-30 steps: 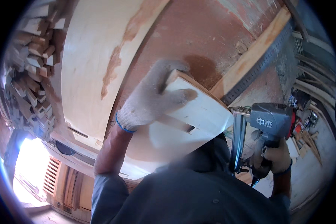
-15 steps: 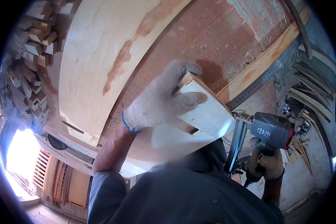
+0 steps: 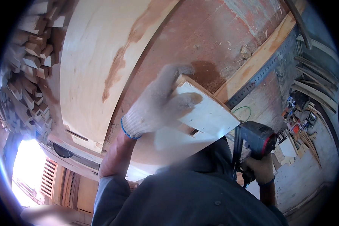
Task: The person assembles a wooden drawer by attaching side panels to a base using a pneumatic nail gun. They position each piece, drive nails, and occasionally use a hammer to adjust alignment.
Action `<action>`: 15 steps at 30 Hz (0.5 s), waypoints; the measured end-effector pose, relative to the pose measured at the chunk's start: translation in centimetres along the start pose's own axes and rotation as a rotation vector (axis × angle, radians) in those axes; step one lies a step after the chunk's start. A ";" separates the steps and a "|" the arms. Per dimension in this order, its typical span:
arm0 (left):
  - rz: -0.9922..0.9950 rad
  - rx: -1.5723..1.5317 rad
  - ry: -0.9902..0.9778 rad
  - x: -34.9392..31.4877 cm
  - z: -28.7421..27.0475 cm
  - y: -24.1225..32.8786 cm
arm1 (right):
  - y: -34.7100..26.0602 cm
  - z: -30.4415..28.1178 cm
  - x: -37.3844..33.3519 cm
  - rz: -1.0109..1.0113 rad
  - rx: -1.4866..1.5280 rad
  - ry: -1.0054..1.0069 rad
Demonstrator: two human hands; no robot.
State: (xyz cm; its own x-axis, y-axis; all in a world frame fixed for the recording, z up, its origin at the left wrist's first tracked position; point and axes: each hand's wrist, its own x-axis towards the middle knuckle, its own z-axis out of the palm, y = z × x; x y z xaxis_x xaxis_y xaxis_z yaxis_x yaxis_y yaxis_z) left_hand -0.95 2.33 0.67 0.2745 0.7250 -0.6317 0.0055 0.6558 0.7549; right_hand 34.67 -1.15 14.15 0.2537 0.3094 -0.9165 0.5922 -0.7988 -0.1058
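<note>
My left hand (image 3: pixel 150 103), in a whitish knit glove with a blue cuff edge, grips a pale wooden panel (image 3: pixel 209 113) by its far left corner. Its thumb lies on the panel's white face, and the other fingers reach over the far edge. A small dark slot shows in the panel, whose near part runs down toward my chest. At the right, my gloved right hand (image 3: pixel 260 168) is closed round the handle of a dark nail gun (image 3: pixel 257 137). The gun's nose is close to the panel's right corner; I cannot tell whether they touch.
A large curved plywood sheet (image 3: pixel 90 60) lies on the left of the reddish worktop (image 3: pixel 184 37). A wooden strip with a ruler (image 3: pixel 261 71) crosses at the right. Wood offcuts (image 3: pixel 34 52) are stacked far left, above a circular saw blade (image 3: pixel 62 151).
The nail gun and my right hand have moved left, toward the panel, and the gun has turned. My left hand keeps its hold on the panel. The whole view has shifted slightly.
</note>
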 end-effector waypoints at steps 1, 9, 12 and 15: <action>-0.008 -0.015 -0.001 -0.1 0.0 -0.1 | 0.7 -0.1 0.1 -0.056 -0.068 -0.040; 0.124 0.154 0.030 0.1 -0.1 -0.9 | 1.3 1.0 0.4 0.030 0.072 -0.068; 0.090 0.175 0.024 0.0 -0.1 -0.6 | 1.6 1.1 0.5 -0.011 0.012 -0.092; 0.075 0.127 -0.012 0.1 -0.2 -0.9 | 1.8 1.4 0.5 -0.051 -0.012 -0.061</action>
State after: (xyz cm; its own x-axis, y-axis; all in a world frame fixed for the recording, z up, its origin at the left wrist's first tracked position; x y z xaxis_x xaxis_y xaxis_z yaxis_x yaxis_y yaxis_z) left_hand -1.10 1.86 -0.07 0.2901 0.7681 -0.5708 0.1059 0.5670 0.8169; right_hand 34.82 -3.14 12.97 0.1764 0.3173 -0.9318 0.6127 -0.7763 -0.1484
